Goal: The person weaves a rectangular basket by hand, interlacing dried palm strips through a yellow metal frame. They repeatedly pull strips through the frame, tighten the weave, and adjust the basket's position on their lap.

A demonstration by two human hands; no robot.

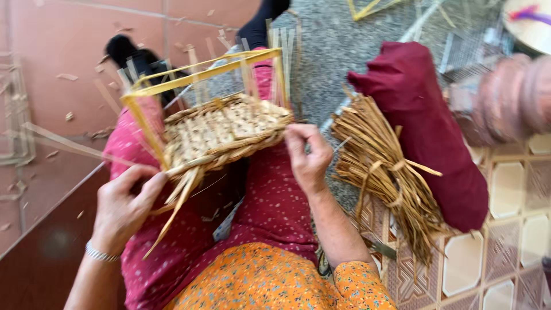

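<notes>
Half-woven basket [221, 129] with yellow frame [195, 72] sits on your lap, between both hands. Straw bundle [381, 172] lies right (on tiled floor). Your right hand [307, 155] pinches the basket's rim; left hand [123, 204] closes on loose strands [175, 201] at its corner.

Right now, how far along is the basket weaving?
Done: the woven base is filled in. In hand: the left hand holds loose strands at the braided rim, and the right hand pinches its far corner. Left: the yellow frame has bare uprights, no side walls.
</notes>
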